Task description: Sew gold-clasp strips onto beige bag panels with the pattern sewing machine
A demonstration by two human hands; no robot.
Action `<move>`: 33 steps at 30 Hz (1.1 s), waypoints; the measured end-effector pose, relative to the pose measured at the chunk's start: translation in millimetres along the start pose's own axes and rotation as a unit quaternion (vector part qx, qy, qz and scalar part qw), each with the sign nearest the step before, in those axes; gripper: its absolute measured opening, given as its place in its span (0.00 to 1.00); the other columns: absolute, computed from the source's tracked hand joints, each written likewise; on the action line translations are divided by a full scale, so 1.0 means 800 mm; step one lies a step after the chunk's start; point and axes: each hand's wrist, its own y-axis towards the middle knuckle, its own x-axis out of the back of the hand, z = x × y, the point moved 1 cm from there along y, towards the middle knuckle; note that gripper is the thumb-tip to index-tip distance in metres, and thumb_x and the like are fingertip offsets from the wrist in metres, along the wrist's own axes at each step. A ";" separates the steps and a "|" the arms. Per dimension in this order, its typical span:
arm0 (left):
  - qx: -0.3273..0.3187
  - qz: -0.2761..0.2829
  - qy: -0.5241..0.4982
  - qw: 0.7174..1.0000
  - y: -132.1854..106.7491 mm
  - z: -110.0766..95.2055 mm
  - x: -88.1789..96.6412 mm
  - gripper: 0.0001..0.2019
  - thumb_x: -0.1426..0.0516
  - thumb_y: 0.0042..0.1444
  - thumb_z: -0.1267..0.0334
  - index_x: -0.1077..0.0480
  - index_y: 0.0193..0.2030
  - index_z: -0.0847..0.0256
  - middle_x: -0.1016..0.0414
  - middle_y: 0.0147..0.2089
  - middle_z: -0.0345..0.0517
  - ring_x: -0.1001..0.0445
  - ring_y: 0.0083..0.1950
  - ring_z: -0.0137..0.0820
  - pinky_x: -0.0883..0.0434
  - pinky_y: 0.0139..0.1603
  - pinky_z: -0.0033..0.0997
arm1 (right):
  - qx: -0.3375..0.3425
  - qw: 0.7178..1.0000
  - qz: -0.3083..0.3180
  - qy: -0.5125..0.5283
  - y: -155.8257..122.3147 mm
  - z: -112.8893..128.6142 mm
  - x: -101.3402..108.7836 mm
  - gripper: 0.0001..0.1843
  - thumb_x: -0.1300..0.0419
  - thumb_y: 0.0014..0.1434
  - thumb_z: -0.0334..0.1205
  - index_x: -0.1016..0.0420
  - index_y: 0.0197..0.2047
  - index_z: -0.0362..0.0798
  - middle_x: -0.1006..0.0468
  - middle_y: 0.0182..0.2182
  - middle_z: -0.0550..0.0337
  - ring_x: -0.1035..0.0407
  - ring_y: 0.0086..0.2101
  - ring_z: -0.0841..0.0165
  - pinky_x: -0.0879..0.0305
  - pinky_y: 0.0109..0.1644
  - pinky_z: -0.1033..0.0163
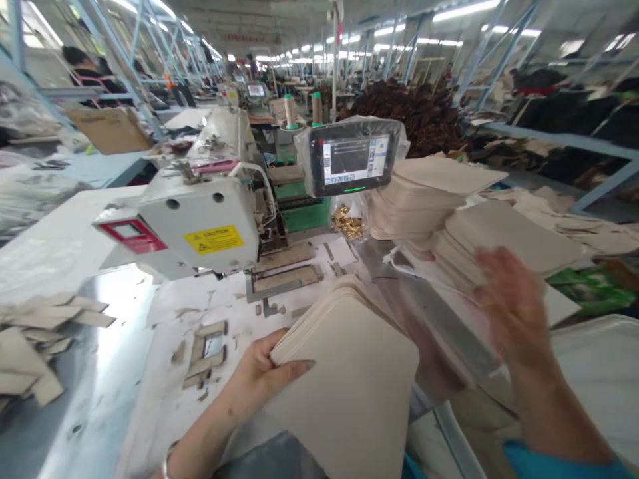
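My left hand [262,372] grips a thick stack of beige cut fabric pieces [349,359] by its left edge, thumb on top, low in the middle of the view. My right hand [509,303] is raised to the right of that stack and is smeared by motion, so its fingers cannot be read. It hovers just in front of more piles of beige pieces [499,243] stacked at the right. A white industrial sewing machine [194,223] with a yellow caution label stands ahead on the left.
A touchscreen panel [352,159] wrapped in plastic hangs above the table [64,229]. Loose beige scraps [34,339] lie at the left edge. Thread cones [289,110] stand behind the machine. Dark fabric heaps [414,113] and other workstations fill the background.
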 end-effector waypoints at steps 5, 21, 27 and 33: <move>-0.192 -0.015 0.291 0.937 -0.046 -0.080 -0.006 0.13 0.38 0.55 0.57 0.23 0.46 0.58 0.20 0.34 0.43 0.23 0.33 0.35 0.26 0.34 0.28 | 0.002 0.949 0.313 0.033 -0.048 0.079 -0.094 0.39 0.29 0.47 0.44 0.34 0.62 0.49 0.20 0.47 0.52 0.24 0.46 0.55 0.25 0.47 0.52; -0.202 -0.150 0.110 0.962 -0.042 -0.008 0.021 0.19 0.38 0.56 0.53 0.28 0.49 0.62 0.21 0.48 0.50 0.22 0.47 0.41 0.23 0.47 0.38 | -0.144 0.939 0.313 -0.015 -0.104 0.064 -0.135 0.28 0.41 0.58 0.56 0.29 0.55 0.46 0.21 0.48 0.47 0.25 0.46 0.54 0.27 0.50 0.52; -0.001 -0.084 0.337 0.938 -0.059 -0.002 0.027 0.26 0.41 0.59 0.50 0.35 0.59 0.64 0.22 0.48 0.55 0.22 0.47 0.47 0.24 0.46 0.44 | -0.214 0.857 0.461 -0.086 -0.130 0.053 -0.111 0.36 0.46 0.61 0.59 0.35 0.65 0.47 0.23 0.55 0.46 0.26 0.51 0.52 0.25 0.49 0.51; -0.053 -0.153 0.605 0.779 -0.053 0.006 0.023 0.26 0.39 0.59 0.58 0.36 0.62 0.62 0.30 0.55 0.57 0.29 0.56 0.49 0.26 0.52 0.49 | 0.099 0.888 0.360 -0.268 -0.157 0.029 -0.110 0.38 0.49 0.67 0.48 0.57 0.74 0.42 0.26 0.56 0.39 0.22 0.45 0.54 0.21 0.39 0.55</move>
